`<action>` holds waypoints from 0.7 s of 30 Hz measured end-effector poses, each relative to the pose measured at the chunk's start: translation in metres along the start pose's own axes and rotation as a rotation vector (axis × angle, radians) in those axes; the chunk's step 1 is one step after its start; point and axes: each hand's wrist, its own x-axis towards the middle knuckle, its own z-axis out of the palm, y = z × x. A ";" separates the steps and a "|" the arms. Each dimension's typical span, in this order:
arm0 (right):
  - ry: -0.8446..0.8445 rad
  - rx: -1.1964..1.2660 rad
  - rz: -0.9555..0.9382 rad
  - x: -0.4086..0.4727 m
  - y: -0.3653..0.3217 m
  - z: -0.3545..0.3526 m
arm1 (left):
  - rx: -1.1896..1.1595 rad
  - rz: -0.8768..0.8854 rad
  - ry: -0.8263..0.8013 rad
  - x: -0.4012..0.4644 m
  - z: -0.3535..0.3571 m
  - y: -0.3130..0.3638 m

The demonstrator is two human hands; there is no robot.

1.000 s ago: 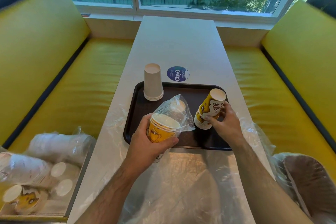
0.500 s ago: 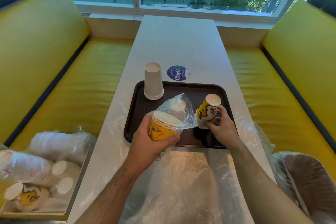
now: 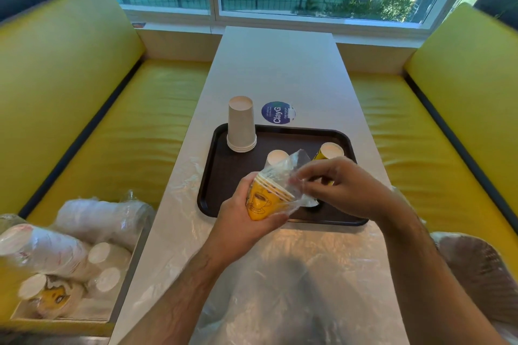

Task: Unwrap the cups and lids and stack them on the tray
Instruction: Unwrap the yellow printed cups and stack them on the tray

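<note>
Yellow cups (image 3: 265, 199), a short nested stack inside a clear wrap (image 3: 291, 173), sit in the left hand (image 3: 244, 218), whose fingers and thumb curl round the stack's lower end and hold it tilted, rims up and away. Just beyond that grip the right hand (image 3: 340, 190) pinches the loose wrap at the rims; its fingertips look closed on plastic, though blur and glare make the exact hold hard to read. Both hands hover over the near edge of the tray (image 3: 213, 176).

Past the grip, on the tray, some work is plainly done: a white stack (image 3: 241, 126) stands upside down at the far left corner, a yellow stack (image 3: 330, 152) sits behind the right hand, and a small white-topped cup (image 3: 277, 157) shows just above the wrap, whether free or within the wrap I cannot tell. No lids appear on the tray.

Much seems left. Below and left of the holding hand, a box (image 3: 64, 316) on the seat holds wrapped sleeves (image 3: 44, 249) of cups, with another wrapped bundle (image 3: 103, 218) behind it. To the right, a bag (image 3: 482, 274) of brownish items lies on the other seat, possibly the lids. Loose plastic sheet (image 3: 280, 274) covers the table (image 3: 277, 64) nearer the person. By my reckoning the task is in its early half: this stack needs freeing and setting down, then the rest.
</note>
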 end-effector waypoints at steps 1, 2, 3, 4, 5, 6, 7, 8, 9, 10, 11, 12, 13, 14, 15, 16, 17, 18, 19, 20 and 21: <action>-0.058 -0.025 0.027 0.000 -0.002 0.002 | 0.016 0.007 -0.004 0.000 0.001 0.000; -0.090 -0.057 0.042 0.000 -0.003 0.005 | 0.033 0.014 -0.006 -0.001 0.001 0.000; -0.091 -0.081 0.054 0.000 -0.005 0.008 | 0.049 0.020 -0.006 -0.001 0.002 0.000; -0.075 -0.101 0.063 0.000 -0.006 0.011 | 0.060 0.023 -0.007 -0.002 0.002 0.000; -0.057 -0.116 0.070 0.000 -0.006 0.013 | 0.068 0.024 -0.007 -0.002 0.002 0.000; -0.049 -0.119 0.064 0.000 -0.005 0.015 | 0.074 0.025 -0.008 -0.003 0.002 0.000; -0.052 -0.116 0.059 0.000 -0.005 0.017 | 0.078 0.025 -0.009 -0.004 0.002 -0.001; -0.058 -0.105 0.055 0.000 -0.005 0.017 | 0.081 0.026 -0.012 -0.004 0.002 -0.001; -0.058 -0.096 0.057 -0.001 -0.006 0.018 | 0.081 0.027 -0.016 -0.005 0.002 -0.001; -0.056 -0.085 0.056 -0.001 -0.005 0.018 | 0.076 0.028 -0.020 -0.005 0.002 0.000; -0.047 -0.079 0.055 -0.002 -0.006 0.018 | 0.072 0.029 -0.024 -0.006 0.002 0.001; -0.038 -0.071 0.048 -0.002 -0.006 0.019 | 0.068 0.031 -0.028 -0.006 0.002 0.002; -0.026 -0.066 0.044 -0.002 -0.006 0.019 | 0.068 0.031 -0.030 -0.005 0.002 0.002; -0.011 -0.055 0.039 -0.002 -0.006 0.019 | 0.071 0.029 -0.032 -0.005 0.002 0.003; 0.007 -0.044 0.035 -0.002 -0.006 0.019 | 0.076 0.027 -0.033 -0.004 0.001 0.003; 0.029 -0.032 0.025 -0.003 -0.006 0.018 | 0.082 0.024 -0.034 -0.004 0.001 0.002; 0.052 -0.020 0.012 -0.003 -0.006 0.017 | 0.086 0.021 -0.035 -0.004 0.001 0.001; 0.079 -0.005 -0.001 -0.003 -0.006 0.015 | 0.087 0.016 -0.037 -0.005 0.000 -0.001; 0.107 0.018 -0.008 -0.003 -0.006 0.013 | 0.086 0.008 -0.038 -0.005 0.000 -0.003; 0.133 0.045 -0.007 -0.003 -0.004 0.011 | 0.080 -0.002 -0.035 -0.006 0.000 -0.004; 0.160 0.074 0.000 -0.004 -0.003 0.009 | 0.067 -0.011 -0.028 -0.007 -0.001 -0.006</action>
